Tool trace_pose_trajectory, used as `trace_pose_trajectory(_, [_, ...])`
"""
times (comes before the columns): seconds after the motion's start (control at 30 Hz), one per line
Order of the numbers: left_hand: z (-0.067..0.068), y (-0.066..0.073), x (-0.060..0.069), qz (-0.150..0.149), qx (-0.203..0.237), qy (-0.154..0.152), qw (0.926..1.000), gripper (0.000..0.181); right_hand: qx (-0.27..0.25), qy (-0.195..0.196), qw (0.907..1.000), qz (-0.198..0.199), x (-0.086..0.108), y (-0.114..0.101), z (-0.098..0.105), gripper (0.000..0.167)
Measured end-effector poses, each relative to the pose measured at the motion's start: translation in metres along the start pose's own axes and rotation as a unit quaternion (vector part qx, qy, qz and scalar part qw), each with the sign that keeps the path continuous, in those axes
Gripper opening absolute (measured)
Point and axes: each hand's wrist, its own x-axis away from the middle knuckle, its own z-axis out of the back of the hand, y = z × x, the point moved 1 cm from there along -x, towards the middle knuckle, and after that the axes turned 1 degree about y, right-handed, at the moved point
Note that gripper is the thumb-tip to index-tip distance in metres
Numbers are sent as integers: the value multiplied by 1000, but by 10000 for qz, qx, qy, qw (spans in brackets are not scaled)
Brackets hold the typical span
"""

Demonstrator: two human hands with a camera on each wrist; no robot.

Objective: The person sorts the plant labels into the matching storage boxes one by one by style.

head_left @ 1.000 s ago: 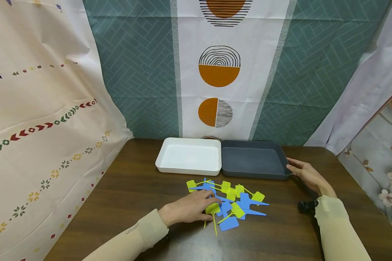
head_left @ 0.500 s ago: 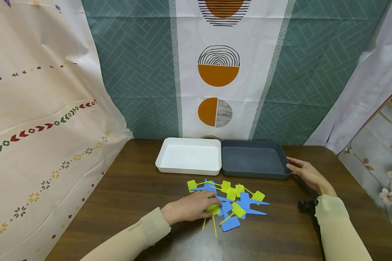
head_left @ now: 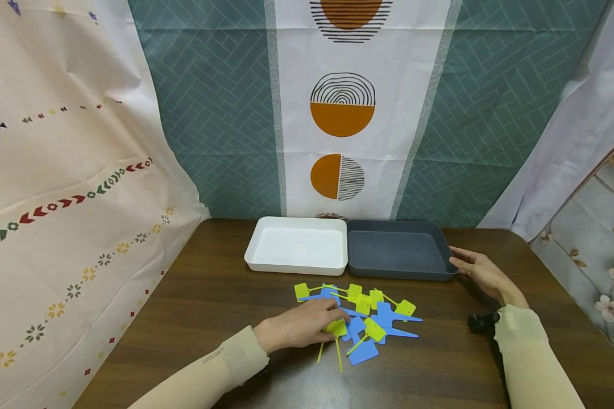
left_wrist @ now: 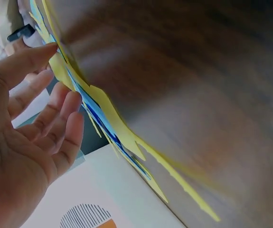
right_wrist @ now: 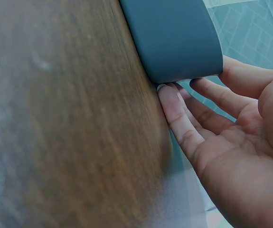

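Observation:
Flat yellow and blue tags with thin pointed stems lie in an overlapping pile on the brown table. My left hand (head_left: 302, 325) rests at the pile's left side, its relaxed, bent fingers touching a yellow tag (head_left: 336, 327). A blue tag (head_left: 363, 352) lies just right of it, at the pile's front. In the left wrist view the left hand (left_wrist: 27, 128) has thumb and fingers apart beside the pile's edge. My right hand (head_left: 486, 277) touches the right end of the dark grey tray (head_left: 399, 254); in the right wrist view its fingertips (right_wrist: 172, 97) meet the tray's corner (right_wrist: 179, 38).
A white tray (head_left: 298, 247) stands against the grey tray's left side, both near the table's back edge. Behind them hangs a green and white patterned cloth (head_left: 225, 125). Cream fabric (head_left: 82, 199) hangs at the left.
My left hand has shifted slightly to the right. The front blue tag has slid a little right and the yellow tags near the hand have moved slightly. The right hand has stayed at the grey tray.

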Motion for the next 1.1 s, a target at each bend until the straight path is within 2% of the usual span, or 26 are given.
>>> trace_pose_trajectory(0.27, [1,-2,-2,82,310,-118,9994,38,135,29,9999,-7,1,-2,3,72])
trace_pose_trajectory(0.73, [9,-7,-7,454,424,33,9981,40,317,61,9995,-71,1,-5,7,74])
trace_pose_trajectory(0.93, [13,-14,-5,797,743,92,9940,42,156,44,9998,-68,1,-4,4,74])
trace_pose_trajectory(1.1, [20,-24,-1,1095,1048,296,9880,42,130,5,9999,-51,0,-3,0,73])
